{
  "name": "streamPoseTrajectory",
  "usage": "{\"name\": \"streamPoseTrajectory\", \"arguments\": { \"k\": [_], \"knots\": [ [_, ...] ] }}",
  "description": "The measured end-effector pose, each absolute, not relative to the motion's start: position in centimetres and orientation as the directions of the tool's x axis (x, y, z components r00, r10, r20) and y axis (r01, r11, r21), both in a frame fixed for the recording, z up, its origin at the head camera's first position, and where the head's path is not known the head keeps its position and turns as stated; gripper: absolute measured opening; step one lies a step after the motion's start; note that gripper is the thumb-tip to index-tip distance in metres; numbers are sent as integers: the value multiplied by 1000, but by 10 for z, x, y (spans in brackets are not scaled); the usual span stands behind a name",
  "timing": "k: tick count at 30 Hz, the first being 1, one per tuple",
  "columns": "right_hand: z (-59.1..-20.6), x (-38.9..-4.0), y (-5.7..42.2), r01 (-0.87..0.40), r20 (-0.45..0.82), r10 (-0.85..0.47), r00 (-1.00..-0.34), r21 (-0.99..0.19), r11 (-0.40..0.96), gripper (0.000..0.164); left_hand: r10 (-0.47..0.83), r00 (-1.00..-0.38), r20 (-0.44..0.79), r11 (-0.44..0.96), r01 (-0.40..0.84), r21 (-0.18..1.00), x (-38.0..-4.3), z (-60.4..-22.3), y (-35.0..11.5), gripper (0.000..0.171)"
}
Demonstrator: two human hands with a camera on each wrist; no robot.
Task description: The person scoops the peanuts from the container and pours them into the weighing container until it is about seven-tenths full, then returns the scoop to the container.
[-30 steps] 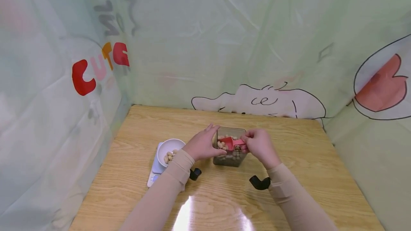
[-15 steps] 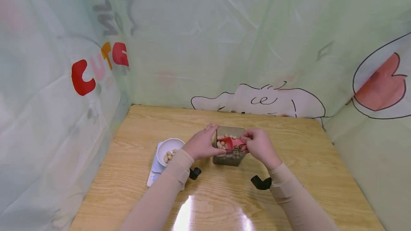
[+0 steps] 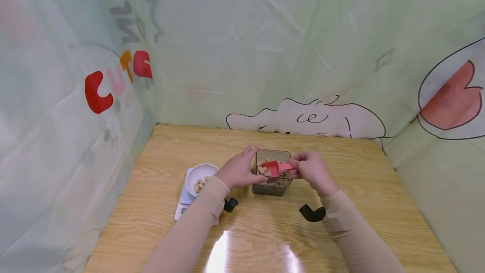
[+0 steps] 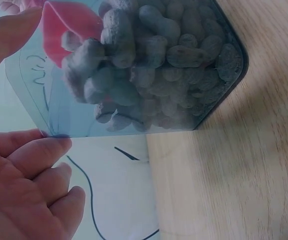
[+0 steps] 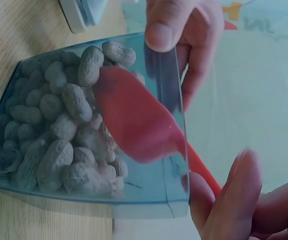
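A clear, greyish plastic container [image 3: 268, 189] of unshelled peanuts [image 5: 54, 107] stands on the table in front of me. My left hand [image 3: 238, 172] holds it at the left, thumb and fingers spread around the rim. With thumb and fingers, my right hand [image 3: 312, 172] pinches the handle of a red scoop [image 3: 272, 168] at the container's right rim. The bowl of the scoop lies inside, among the upper peanuts, as the right wrist view shows through the wall. In the left wrist view, peanuts sit at the mouth of the scoop [image 4: 76, 22].
Left of the container, a white bowl [image 3: 192, 176] with several peanuts sits on a kitchen scale [image 3: 183, 210], partly behind my left forearm. The wooden table [image 3: 341, 163] meets a printed cloth curtain at the back and sides. Black curved pieces [image 3: 313, 213] show beside both wrists.
My right hand has shifted slightly to the right, drawing the scoop with it inside the container. My left hand keeps its place on the rim.
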State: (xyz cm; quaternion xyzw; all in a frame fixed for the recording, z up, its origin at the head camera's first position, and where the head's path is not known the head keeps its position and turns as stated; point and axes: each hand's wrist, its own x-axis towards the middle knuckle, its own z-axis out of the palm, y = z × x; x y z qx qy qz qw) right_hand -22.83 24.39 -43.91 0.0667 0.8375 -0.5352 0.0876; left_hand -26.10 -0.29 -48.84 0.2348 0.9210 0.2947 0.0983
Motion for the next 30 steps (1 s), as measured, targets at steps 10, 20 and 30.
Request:
{"name": "streamPoseTrajectory", "arguments": {
  "k": [10,20,30],
  "knots": [
    [-440,-229,254,258,-265,26,-964,-904,341,29,489,-871,-49,717,370,591,-260,-489,-3,106],
    [-440,-225,248,281,-290,11,-957,-915,290,29,490,-870,-47,710,368,600,-259,-488,-3,107],
    [-445,-226,257,332,-337,8,-941,-923,193,37,489,-871,-45,711,368,599,-258,-486,-4,106]
  ]
}}
